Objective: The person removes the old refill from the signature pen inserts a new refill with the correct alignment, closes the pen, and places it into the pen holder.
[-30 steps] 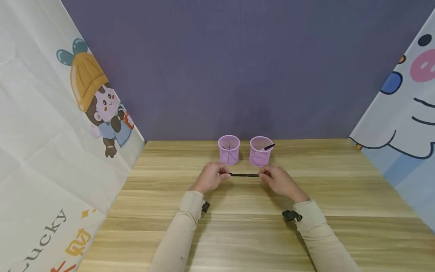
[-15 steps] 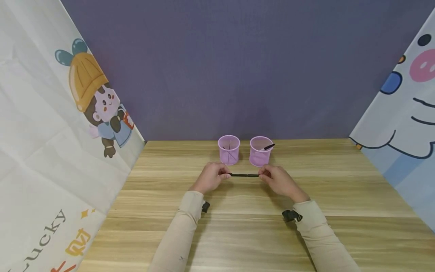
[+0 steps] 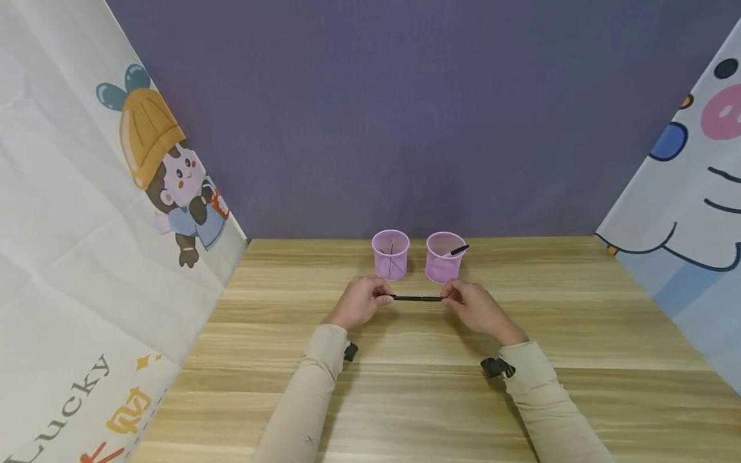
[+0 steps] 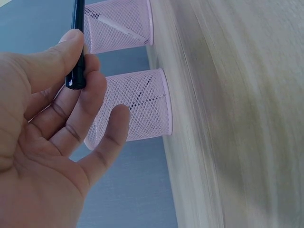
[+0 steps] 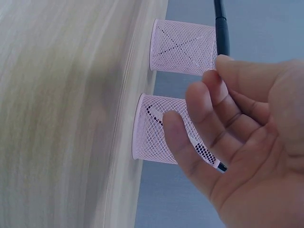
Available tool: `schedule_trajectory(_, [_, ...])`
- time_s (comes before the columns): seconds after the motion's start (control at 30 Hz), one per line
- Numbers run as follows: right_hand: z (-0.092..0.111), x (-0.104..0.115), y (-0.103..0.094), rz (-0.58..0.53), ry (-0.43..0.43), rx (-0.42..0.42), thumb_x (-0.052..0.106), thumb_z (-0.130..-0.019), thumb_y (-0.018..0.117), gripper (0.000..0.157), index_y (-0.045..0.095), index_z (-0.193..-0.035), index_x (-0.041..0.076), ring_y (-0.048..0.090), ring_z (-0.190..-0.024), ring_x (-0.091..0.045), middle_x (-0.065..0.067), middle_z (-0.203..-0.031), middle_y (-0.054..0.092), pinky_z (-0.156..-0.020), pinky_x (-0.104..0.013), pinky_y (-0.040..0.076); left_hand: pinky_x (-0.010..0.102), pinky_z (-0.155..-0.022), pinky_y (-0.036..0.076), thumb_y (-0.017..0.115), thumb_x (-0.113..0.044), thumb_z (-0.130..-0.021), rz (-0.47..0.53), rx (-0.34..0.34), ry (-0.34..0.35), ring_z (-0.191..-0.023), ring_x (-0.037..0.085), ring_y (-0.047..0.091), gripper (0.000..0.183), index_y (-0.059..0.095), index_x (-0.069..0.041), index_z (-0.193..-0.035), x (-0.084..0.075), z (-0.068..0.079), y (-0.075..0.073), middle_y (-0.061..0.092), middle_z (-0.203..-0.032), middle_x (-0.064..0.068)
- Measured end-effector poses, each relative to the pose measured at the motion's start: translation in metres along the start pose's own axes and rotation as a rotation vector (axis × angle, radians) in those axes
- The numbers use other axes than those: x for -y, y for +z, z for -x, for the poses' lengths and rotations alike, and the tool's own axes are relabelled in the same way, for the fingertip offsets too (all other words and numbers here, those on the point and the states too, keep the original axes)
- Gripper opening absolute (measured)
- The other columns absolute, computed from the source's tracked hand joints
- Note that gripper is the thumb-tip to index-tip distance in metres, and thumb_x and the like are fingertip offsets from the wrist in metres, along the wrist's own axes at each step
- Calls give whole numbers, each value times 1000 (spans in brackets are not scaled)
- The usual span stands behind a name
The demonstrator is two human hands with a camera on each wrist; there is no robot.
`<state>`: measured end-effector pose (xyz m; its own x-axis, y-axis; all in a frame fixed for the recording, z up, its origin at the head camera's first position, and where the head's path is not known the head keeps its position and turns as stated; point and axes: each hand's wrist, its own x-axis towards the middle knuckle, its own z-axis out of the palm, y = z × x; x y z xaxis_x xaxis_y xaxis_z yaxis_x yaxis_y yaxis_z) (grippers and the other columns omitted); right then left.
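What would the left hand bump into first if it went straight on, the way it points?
Probably the left pink cup, which stands ahead of the left hand, beyond the black pen it pinches. Exact depth is hard to judge.

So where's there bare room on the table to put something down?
The table is bare between the left sleeve and right sleeve, and from each sleeve out to the left sheet or right sheet. Crowded: the back middle, where the left cup and right cup stand close together, with the left hand and right hand holding a pen in front.
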<state>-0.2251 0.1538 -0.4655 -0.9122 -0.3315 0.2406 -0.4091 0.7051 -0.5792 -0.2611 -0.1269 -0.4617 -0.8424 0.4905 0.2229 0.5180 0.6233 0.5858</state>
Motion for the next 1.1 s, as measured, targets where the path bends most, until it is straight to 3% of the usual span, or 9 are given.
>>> schedule_trajectory(0.57, [0, 2, 2, -32, 3, -10, 0, -93, 67, 8, 64, -98, 5, 59, -78, -12, -1, -84, 66, -70, -25, 50, 25, -78, 54, 75, -16, -93, -3, 8, -4, -80, 8, 64, 7, 75, -10, -96, -1, 0, 0, 73, -88, -2])
schedule_trajectory(0.83, [-1, -1, 2, -37, 29, -3, 16, -97, 69, 6, 67, -99, 11, 58, -76, -12, 1, -84, 67, -70, -27, 49, 26, -79, 54, 75, -16, -92, -2, 3, -1, -80, 8, 64, 7, 76, -11, -97, -1, 0, 0, 73, -89, -2])
schedule_trajectory(0.93, [0, -1, 1, -36, 37, 8, 20, -102, 62, 13, 68, -98, 9, 54, -70, -11, 1, -78, 64, -64, -28, 47, 26, -79, 54, 75, -16, -93, 3, 5, -4, -81, 8, 64, 7, 76, -11, -97, 0, -1, 0, 73, -89, -2])
schedule_trajectory(1.1, [-1, -2, 1, -15, 50, 17, 20, -106, 55, 27, 62, -82, 10, 45, -60, -10, 4, -67, 51, -57, -27, 39, 26, -79, 54, 75, -17, -92, 1, 3, 1, -80, 7, 64, 6, 75, -12, -96, 0, -1, 0, 73, -89, -3])
